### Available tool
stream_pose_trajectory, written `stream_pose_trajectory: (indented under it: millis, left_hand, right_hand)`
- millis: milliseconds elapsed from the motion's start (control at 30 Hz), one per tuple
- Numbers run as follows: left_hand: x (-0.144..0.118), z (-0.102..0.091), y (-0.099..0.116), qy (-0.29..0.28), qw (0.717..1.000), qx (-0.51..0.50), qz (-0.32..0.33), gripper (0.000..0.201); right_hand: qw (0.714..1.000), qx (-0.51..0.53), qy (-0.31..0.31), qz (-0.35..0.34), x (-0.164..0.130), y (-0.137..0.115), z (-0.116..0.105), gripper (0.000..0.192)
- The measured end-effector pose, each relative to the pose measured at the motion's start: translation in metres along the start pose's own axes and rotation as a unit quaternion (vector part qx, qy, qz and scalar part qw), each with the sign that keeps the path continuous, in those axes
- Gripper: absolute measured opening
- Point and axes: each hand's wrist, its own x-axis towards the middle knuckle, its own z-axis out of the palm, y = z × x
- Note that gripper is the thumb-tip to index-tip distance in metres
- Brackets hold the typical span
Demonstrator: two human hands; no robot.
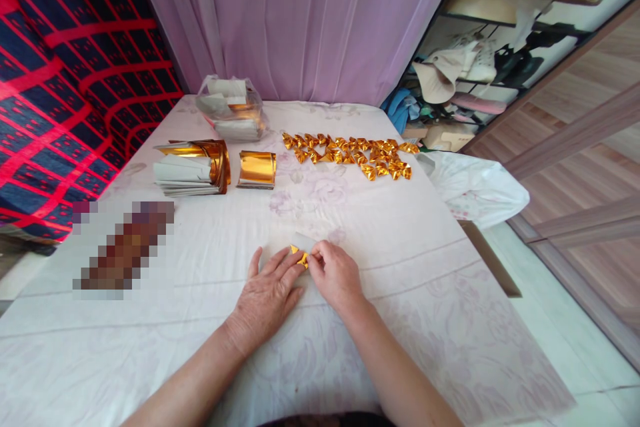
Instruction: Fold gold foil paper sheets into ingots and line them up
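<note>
A small gold foil sheet (300, 255) lay on the near middle of the white tablecloth (390, 227) — pinched at its edge by the right hand (334, 273), fingers together on it. The left hand (267, 290) pressed flat beside it, fingers spread. Farther back lay folded gold pieces (350, 153) and foil stacks (193, 167).
</note>
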Motion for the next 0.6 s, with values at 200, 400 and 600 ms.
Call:
stream_pose_trajectory:
  millis: [200,400,600]
  left_hand:
    - [0.001,0.001,0.001,-0.004,1.000,-0.014,-0.018,0.030]
    - [0.001,0.000,0.002,-0.011,1.000,-0.010,-0.015,0.029]
    - [0.001,-0.001,0.002,-0.020,1.000,0.000,-0.010,0.029]
  right_hand:
    - [0.996,-0.020,-0.053,0.068,0.007,-0.010,-0.008,0.004]
    - [0.982,-0.042,-0.140,0.123,0.023,-0.015,-0.019,0.001]
    - [0.982,-0.044,-0.142,0.113,0.023,-0.011,-0.019,0.006]
